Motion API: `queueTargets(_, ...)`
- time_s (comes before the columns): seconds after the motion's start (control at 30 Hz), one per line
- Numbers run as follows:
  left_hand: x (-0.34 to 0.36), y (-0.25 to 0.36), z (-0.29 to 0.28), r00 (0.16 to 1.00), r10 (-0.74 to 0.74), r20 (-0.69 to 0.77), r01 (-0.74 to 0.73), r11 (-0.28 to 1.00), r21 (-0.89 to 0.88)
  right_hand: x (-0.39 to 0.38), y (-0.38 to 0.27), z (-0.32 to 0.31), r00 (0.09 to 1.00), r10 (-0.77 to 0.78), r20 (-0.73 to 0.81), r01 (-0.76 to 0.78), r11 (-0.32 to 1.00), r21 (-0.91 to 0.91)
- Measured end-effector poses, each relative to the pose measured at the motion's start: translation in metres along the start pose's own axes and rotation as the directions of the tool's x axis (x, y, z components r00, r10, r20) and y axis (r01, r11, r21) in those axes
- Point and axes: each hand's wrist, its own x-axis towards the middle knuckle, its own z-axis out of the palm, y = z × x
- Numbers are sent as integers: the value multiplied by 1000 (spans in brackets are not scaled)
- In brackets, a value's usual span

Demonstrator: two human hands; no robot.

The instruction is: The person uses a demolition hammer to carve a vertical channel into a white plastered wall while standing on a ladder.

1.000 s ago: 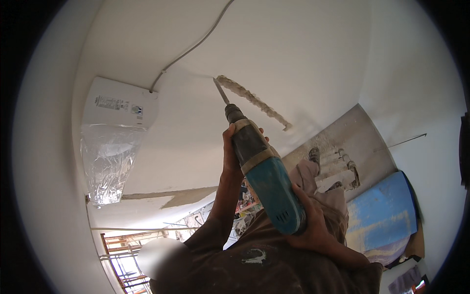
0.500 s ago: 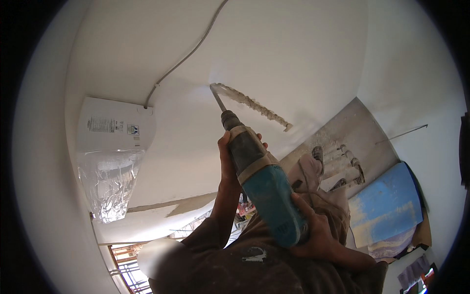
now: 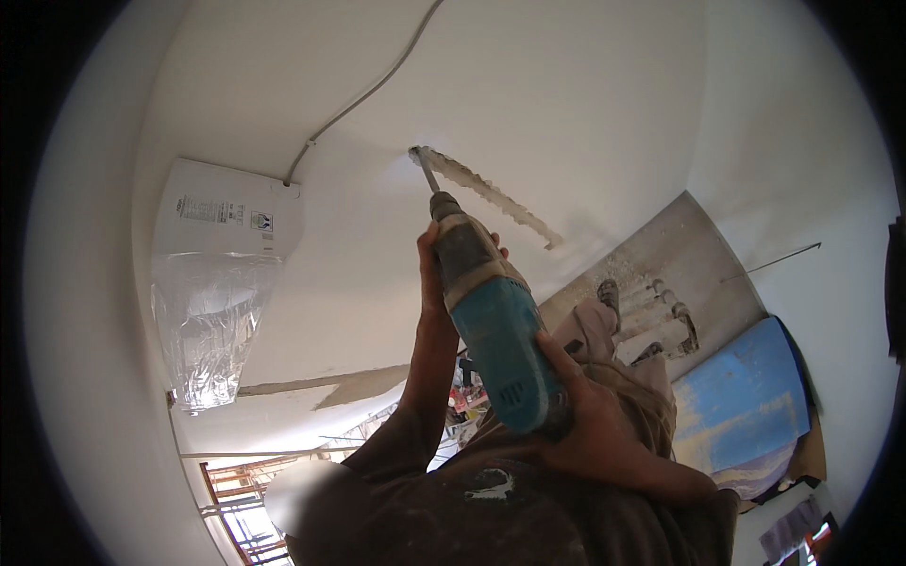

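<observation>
A teal and black hammer drill (image 3: 497, 330) slants up across the middle of the view, pressed by both my hands. Its metal chisel bit (image 3: 428, 174) meets the white wall at the upper left end of a rough, chipped groove (image 3: 491, 195). My left hand (image 3: 430, 274) wraps the dark front of the drill's body, thumb on one side and fingertips on the other. Around the rear end is my right hand (image 3: 593, 420), its thumb lying along the casing; the grip under its palm is hidden.
A grey cable (image 3: 370, 94) runs over the white wall. At left hangs a white box-like unit (image 3: 231, 222) partly wrapped in clear plastic. Bent pipes (image 3: 672, 307) show near my shoes. A blue, paint-stained board (image 3: 746, 387) leans at right. A barred window (image 3: 241, 505) is lower left.
The drill and both hands have shifted slightly up and left in the view. The bit's tip now sits inside the groove's upper left end. Both hands keep their hold.
</observation>
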Motion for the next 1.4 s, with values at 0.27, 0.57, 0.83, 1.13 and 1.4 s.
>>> queueTargets(0.27, -29, -32, 34, 1000, 20, 14, -20, 1000, 23, -44, 32, -2, 987, -87, -137, 86, 996, -14)
queueTargets(0.57, -9, -22, 34, 997, 57, -53, -52, 994, 91, -32, 36, -6, 978, -100, -181, 113, 992, 63)
queueTargets(0.83, -7, -14, 38, 999, 30, -16, -29, 997, 70, -22, 30, -10, 968, -146, -204, 141, 989, -37)
queueTargets(1.13, 17, 1, 15, 999, 20, 26, -21, 1000, 5, 10, 21, -13, 982, -114, -150, 123, 991, 54)
queueTargets(1.4, -6, -19, 29, 998, -18, -59, 20, 999, 33, -17, 20, -16, 988, -76, -131, 76, 997, -8)
